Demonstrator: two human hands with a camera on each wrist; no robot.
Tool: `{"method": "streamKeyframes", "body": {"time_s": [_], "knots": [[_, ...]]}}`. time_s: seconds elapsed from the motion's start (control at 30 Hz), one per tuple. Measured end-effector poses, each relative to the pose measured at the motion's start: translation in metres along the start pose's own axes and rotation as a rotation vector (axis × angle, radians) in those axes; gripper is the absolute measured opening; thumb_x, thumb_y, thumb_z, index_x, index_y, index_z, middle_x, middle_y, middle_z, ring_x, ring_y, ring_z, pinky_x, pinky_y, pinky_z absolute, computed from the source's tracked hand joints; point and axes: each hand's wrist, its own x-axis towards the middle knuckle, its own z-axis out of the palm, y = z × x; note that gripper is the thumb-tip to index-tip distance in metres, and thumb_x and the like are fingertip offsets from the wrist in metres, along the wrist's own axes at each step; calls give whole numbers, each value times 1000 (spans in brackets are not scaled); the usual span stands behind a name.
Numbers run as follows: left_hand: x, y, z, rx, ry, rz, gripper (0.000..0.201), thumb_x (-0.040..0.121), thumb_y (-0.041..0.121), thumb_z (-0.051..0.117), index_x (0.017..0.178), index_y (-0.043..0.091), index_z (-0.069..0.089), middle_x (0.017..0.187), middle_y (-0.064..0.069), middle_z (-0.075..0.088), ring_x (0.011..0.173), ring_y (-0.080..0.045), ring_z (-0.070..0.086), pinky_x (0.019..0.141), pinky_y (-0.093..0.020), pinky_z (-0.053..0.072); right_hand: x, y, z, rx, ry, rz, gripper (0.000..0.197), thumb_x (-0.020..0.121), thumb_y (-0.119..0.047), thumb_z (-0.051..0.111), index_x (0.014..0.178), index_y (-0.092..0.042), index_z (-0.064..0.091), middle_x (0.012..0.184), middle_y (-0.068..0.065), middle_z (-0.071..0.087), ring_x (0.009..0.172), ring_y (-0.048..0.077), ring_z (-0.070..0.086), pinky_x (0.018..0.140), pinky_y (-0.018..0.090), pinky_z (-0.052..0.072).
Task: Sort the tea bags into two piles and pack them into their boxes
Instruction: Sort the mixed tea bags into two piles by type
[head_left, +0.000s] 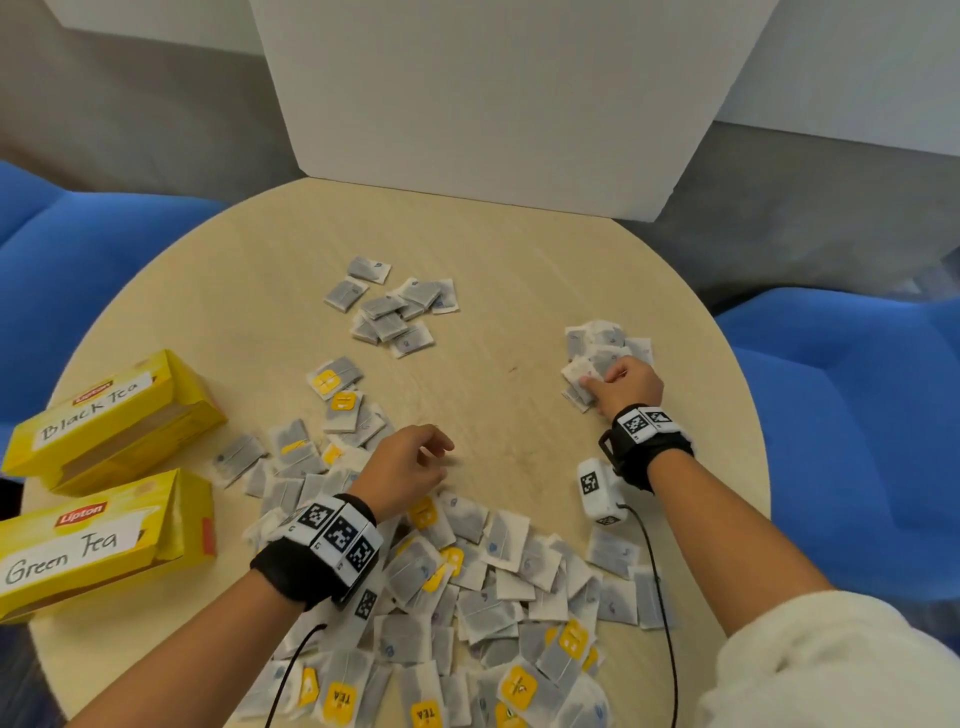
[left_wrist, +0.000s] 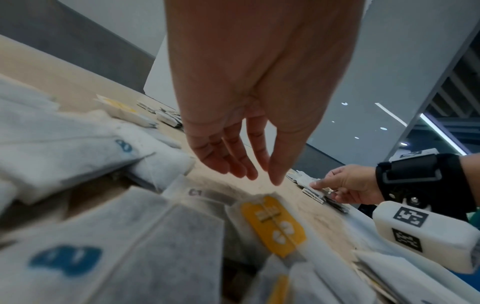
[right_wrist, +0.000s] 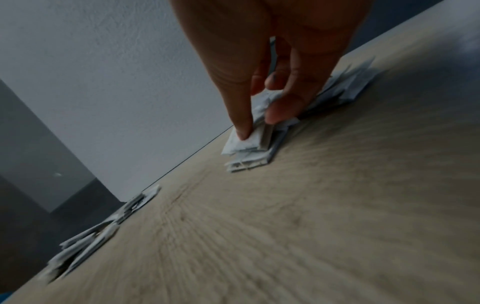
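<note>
Nearest, the unsorted heap of tea bags (head_left: 467, 623) sprawled across the round table (head_left: 249, 270). Over its far edge hung the left hand (head_left: 402, 470), fingers loose and slack, holding nothing. Left of it lay two yellow boxes — the Green Tea box (head_left: 98, 545), then the Black Tea box (head_left: 111, 421). Farther right, the right hand (head_left: 626, 384) pinched a tea bag at the near edge of the right pile (head_left: 605, 345), thumb and fingertips pressed on it. Farthest lay the middle pile (head_left: 397, 306).
</note>
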Motion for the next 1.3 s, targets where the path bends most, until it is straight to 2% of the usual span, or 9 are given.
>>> {"method": "streamKeyframes", "body": {"time_s": [0.17, 0.27, 0.4, 0.5, 0.63, 0.87, 1.13, 1.23, 1.3], "knots": [[-6, -2, -10, 88, -143, -20, 24, 82, 12, 67, 106, 15, 64, 105, 0, 60, 90, -16, 58, 79, -23, 48, -35, -10, -9, 59, -130, -28, 27, 79, -24, 74, 68, -20, 50, 74, 6, 59, 67, 27, 62, 64, 34, 53], [-7, -5, -12, 197, -338, 11, 30, 81, 18, 70, 110, 15, 64, 101, 2, 58, 89, -13, 56, 80, -23, 49, -81, -10, -14, 14, -567, -116, 15, 80, -19, 75, 83, -15, 60, 79, 5, 62, 58, 15, 57, 53, 25, 50], [-7, -5, -10, 276, -389, 51, 24, 79, 6, 65, 100, 17, 65, 93, 2, 59, 75, -7, 51, 63, -12, 41, -129, 1, -9, -306, -940, -306, 29, 75, -38, 78, 92, -19, 65, 88, 2, 66, 75, 10, 59, 67, 20, 47], [-8, -3, -7, 280, -330, 99, 18, 82, 8, 63, 97, 17, 65, 91, 3, 57, 76, -8, 50, 59, -7, 35, -144, 7, -4, -280, -902, -325, 29, 72, -38, 80, 87, -18, 66, 80, -4, 61, 71, 8, 55, 63, 16, 42], [-14, 2, -2, 269, -247, 149, 18, 85, 16, 64, 103, 19, 63, 98, 1, 51, 86, -12, 51, 76, -20, 41, -151, 8, 1, -268, -788, -386, 22, 72, -30, 81, 75, -18, 63, 80, -7, 53, 72, 7, 51, 64, 18, 41], [-17, 4, 2, 457, -389, 142, 42, 84, 6, 61, 122, 22, 57, 118, -4, 51, 109, -23, 49, 91, -37, 43, -156, 0, 12, -353, -781, -443, 27, 70, -31, 82, 82, -22, 59, 90, -3, 44, 80, 16, 47, 70, 26, 40], [-18, 9, 6, 332, -331, 187, 47, 80, 12, 66, 125, 22, 56, 120, -1, 52, 110, -17, 50, 90, -29, 43, -152, -11, 17, -175, -816, -465, 26, 75, -14, 78, 66, -25, 56, 70, -14, 57, 61, -2, 50, 60, 9, 38], [-20, 13, 5, 121, -353, 188, 44, 83, 16, 65, 126, 17, 57, 116, 1, 62, 93, -8, 57, 76, -14, 43, -147, -21, 13, 27, -818, -417, 28, 73, -4, 77, 68, -21, 56, 71, -6, 65, 63, 4, 57, 65, 20, 48], [-17, 12, 3, 89, -372, 191, 41, 84, 18, 66, 123, 13, 59, 108, -4, 66, 84, -8, 58, 73, -15, 45, -144, -28, 10, 150, -836, -395, 29, 73, 3, 75, 71, -18, 54, 72, 0, 68, 65, 12, 61, 67, 24, 52]]}}
